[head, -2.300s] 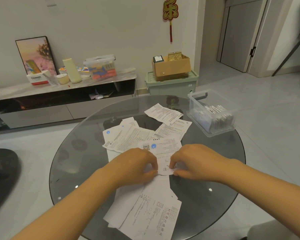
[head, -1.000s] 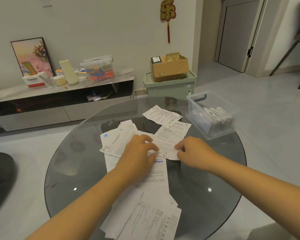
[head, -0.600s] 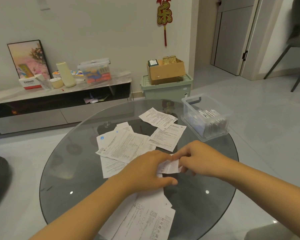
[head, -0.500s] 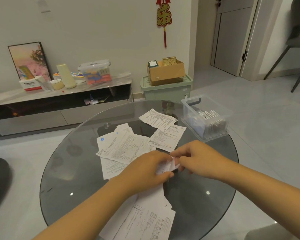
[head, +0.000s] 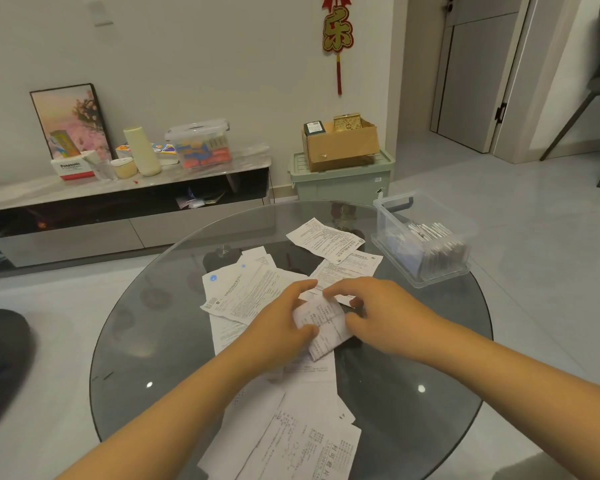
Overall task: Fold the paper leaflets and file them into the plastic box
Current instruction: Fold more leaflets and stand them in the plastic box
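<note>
Both hands, left (head: 278,327) and right (head: 378,313), now pinch a lifted, half-folded white printed paper leaflet (head: 324,325); folding has begun, filing comes next.

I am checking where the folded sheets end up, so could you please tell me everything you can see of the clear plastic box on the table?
The plastic box is a clear, rectangular, lidless tub with a dark handle at its far end. It sits upright near the far right edge of the round glass table. Folded paper leaflets stand in a row inside it. Neither hand touches it; both are busy with a sheet nearer the person.
</note>
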